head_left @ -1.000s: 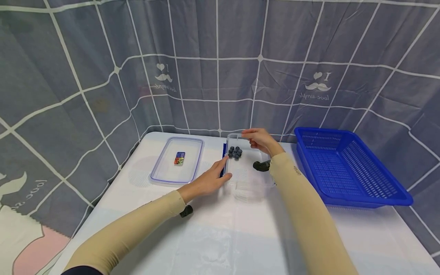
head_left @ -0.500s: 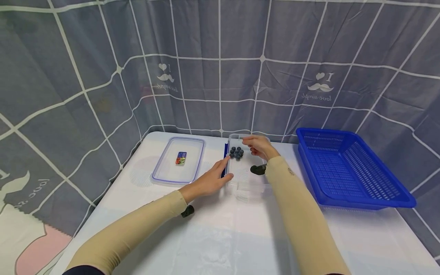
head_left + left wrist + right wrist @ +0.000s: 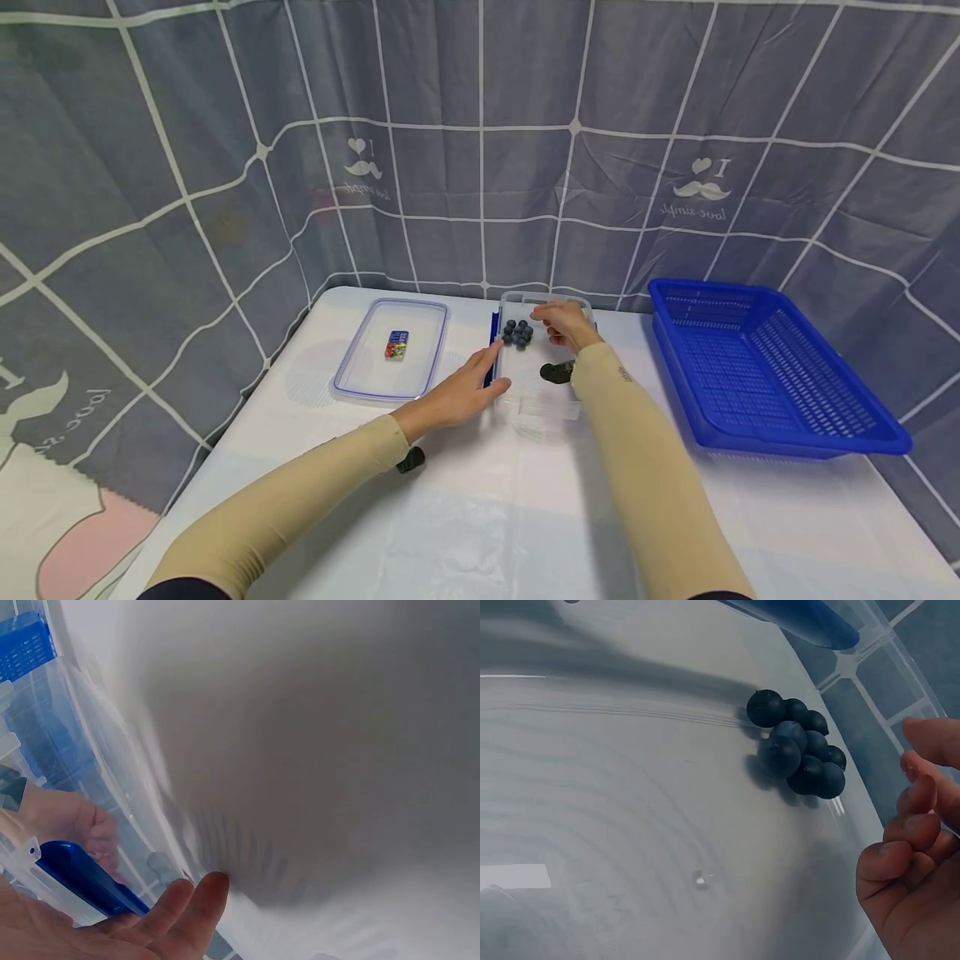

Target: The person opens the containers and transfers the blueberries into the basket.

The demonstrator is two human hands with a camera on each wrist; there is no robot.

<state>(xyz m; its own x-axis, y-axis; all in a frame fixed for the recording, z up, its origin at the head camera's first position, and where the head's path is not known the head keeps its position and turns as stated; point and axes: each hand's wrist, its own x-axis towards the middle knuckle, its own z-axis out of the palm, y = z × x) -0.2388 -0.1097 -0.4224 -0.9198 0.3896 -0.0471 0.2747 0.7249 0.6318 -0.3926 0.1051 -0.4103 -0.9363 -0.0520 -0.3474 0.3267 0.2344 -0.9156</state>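
Observation:
A clear plastic food container (image 3: 551, 408) with blue side latches (image 3: 90, 881) stands on the white table. Several dark blueberries (image 3: 517, 334) lie clustered on its floor at the back left; the right wrist view shows the blueberries (image 3: 799, 746) close up. My left hand (image 3: 457, 392) is at the container's left side, fingers extended along the latch and wall. My right hand (image 3: 566, 323) hangs over the container, right of the blueberries. In the right wrist view, the fingers of my right hand (image 3: 915, 885) are loosely bent, with nothing visible between them and a gap to the fruit.
Left of the container lies a clear lid (image 3: 367, 367) with a blue-edged rim and a small colourful label (image 3: 397, 346). A large blue plastic basket (image 3: 780, 375) stands on the right. Grey checked curtain (image 3: 525, 183) hangs close behind the table.
My right hand has come down and a little nearer over the container, staying right of the blueberries. My left hand has kept its place at the container's side.

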